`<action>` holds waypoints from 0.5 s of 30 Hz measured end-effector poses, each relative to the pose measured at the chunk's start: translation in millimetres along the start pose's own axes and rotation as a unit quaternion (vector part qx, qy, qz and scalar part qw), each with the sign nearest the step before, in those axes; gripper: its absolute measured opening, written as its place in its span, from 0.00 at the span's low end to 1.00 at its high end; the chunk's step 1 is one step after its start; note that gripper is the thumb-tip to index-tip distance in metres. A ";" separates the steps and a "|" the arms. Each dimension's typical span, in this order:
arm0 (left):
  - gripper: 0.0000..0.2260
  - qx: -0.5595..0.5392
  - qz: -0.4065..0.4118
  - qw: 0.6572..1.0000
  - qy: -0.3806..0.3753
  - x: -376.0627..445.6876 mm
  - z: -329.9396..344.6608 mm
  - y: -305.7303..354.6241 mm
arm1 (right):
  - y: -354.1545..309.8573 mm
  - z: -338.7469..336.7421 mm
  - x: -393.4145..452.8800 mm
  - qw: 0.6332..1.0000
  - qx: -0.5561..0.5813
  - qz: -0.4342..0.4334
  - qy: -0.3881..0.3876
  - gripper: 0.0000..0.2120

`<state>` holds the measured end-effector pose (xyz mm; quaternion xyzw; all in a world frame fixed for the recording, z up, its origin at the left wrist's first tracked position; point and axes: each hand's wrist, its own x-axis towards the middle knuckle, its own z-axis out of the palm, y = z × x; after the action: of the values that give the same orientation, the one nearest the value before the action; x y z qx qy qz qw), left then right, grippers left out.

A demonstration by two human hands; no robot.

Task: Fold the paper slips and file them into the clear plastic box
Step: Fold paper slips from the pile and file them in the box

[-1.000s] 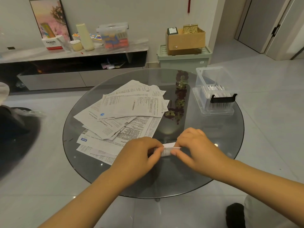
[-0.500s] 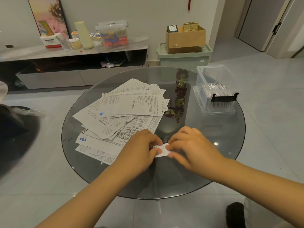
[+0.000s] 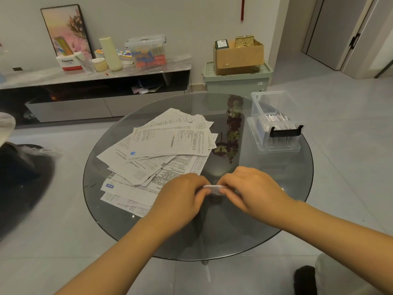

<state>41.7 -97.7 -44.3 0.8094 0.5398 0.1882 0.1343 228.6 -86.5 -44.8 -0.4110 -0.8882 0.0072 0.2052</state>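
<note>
A small folded paper slip is pinched between my left hand and my right hand, just above the near middle of the round glass table. Most of the slip is hidden by my fingers. A loose pile of unfolded printed paper slips spreads over the table's left half. The clear plastic box, with a black handle on its near side, stands at the table's right rim and holds several folded slips upright.
A dark ornament shows through the glass between pile and box. Behind the table are a low TV cabinet with clutter, a green storage bin and a cardboard box. A dark seat lies at left.
Both hands stayed together on the small slip, working it tighter; the slip shows less paper between the fingers than before. The pile and the box have not moved.
</note>
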 end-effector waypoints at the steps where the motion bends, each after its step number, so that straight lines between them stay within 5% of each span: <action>1: 0.05 -0.028 -0.017 0.999 0.009 0.3 0.2 0.4 | 0.1 -0.4 0.4 1.000 0.010 0.015 -0.006 0.11; 7: 0.09 -0.178 -0.096 0.977 0.068 13.2 -4.5 19.9 | 8.8 -28.6 10.8 0.985 0.114 0.126 -0.037 0.06; 15: 0.08 -0.212 -0.068 0.971 0.092 43.3 -18.8 42.9 | 30.8 -68.4 20.9 0.971 0.159 0.175 -0.041 0.06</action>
<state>83.6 -73.7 -2.6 0.7032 0.5514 0.3624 0.2650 264.3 -61.4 19.7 -0.5213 -0.7977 0.2010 0.2269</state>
